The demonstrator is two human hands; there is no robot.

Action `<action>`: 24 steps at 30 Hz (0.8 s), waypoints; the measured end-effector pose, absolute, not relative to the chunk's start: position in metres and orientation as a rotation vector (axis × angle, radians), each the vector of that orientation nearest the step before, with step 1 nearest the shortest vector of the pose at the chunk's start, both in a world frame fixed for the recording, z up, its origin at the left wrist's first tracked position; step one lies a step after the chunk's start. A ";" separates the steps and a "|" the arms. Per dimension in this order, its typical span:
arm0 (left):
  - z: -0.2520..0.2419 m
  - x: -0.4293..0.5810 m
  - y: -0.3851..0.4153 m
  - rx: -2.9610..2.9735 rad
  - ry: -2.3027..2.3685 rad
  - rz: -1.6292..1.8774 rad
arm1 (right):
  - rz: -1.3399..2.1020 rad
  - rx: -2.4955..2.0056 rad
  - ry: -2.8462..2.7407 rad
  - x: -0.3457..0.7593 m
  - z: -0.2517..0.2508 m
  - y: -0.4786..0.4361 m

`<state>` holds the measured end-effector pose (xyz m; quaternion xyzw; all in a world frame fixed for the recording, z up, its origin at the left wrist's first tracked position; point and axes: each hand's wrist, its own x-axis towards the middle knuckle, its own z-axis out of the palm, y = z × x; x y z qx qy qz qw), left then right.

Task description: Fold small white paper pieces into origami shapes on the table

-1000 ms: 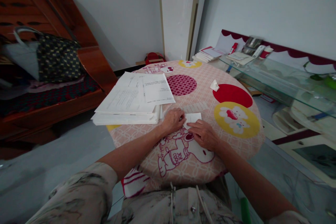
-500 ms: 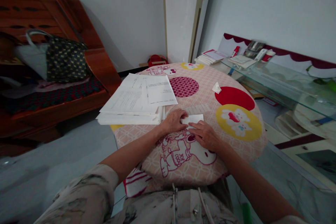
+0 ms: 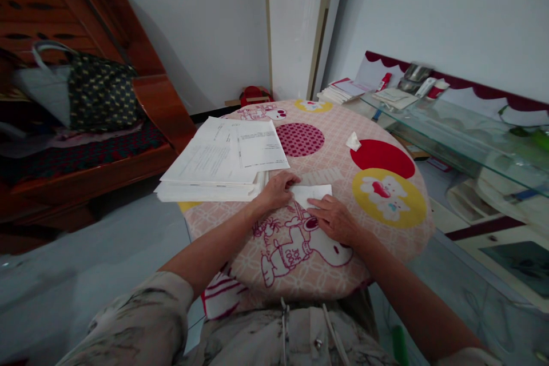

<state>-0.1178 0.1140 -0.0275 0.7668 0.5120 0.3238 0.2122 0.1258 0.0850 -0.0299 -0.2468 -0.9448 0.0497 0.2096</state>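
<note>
A small white piece of folded paper (image 3: 312,191) lies flat on the tablecloth in front of me. My left hand (image 3: 278,190) is at its left end, fingers curled and pinched at the paper's edge. From the right, my right hand (image 3: 337,219) rests with its fingers stretched out over the lower right part of the paper. A faint pale strip (image 3: 321,175) lies just beyond the paper. To the left of my left hand is a thick stack of printed sheets (image 3: 206,163), with a loose sheet on top.
A patterned cloth covers the round table (image 3: 386,246). A crumpled white paper (image 3: 353,141) lies near its red circle. On the right stands a glass-topped cabinet (image 3: 458,143) with papers and small items; on the left, a wooden bench (image 3: 158,108) with a bag (image 3: 103,91).
My left hand has shifted slightly left, from over the paper to its left end, so more of the paper shows. My right hand stays nearly where it was.
</note>
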 end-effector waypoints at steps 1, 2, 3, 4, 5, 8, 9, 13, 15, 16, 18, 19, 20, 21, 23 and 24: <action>-0.028 -0.118 0.114 2.132 1.426 0.903 | 0.142 -0.685 -2.628 0.126 -0.029 0.085; -0.028 -0.117 0.114 2.136 1.439 0.915 | 0.148 -0.684 -2.629 0.126 -0.029 0.085; -0.027 -0.117 0.113 2.145 1.452 0.938 | 0.158 -0.683 -2.630 0.125 -0.029 0.085; -0.025 -0.116 0.112 2.161 1.458 0.970 | 0.171 -0.684 -2.629 0.125 -0.028 0.085; -0.023 -0.115 0.109 2.183 1.454 1.010 | 0.183 -0.686 -2.626 0.125 -0.028 0.085; -0.014 -0.113 0.100 2.273 1.322 1.043 | 0.200 -0.675 -2.622 0.125 -0.025 0.086; -0.012 -0.112 0.097 2.308 1.252 0.989 | 0.197 -0.665 -2.624 0.124 -0.024 0.086; -0.012 -0.112 0.090 2.425 1.113 0.775 | 0.131 -0.634 -2.675 0.117 -0.015 0.086; -0.015 -0.113 0.090 2.432 1.103 0.765 | 0.077 -0.688 -2.723 0.111 -0.009 0.085; -0.017 -0.113 0.091 2.426 1.103 0.769 | 0.058 -0.729 -2.753 0.107 -0.007 0.085; -0.018 -0.114 0.092 2.416 1.119 0.767 | 0.029 -0.799 -2.787 0.100 -0.002 0.084; -0.019 -0.114 0.092 2.416 1.131 0.759 | 0.027 -0.818 -2.794 0.099 -0.002 0.084; -0.019 -0.113 0.092 2.417 1.145 0.751 | 0.033 -0.827 -2.793 0.098 -0.002 0.084; -0.019 -0.113 0.093 2.419 1.155 0.746 | 0.047 -0.824 -2.787 0.098 -0.002 0.084; -0.019 -0.112 0.093 2.428 1.154 0.740 | 0.089 -0.793 -2.760 0.103 -0.006 0.084; -0.019 -0.112 0.092 2.433 1.149 0.740 | 0.111 -0.771 -2.740 0.106 -0.008 0.083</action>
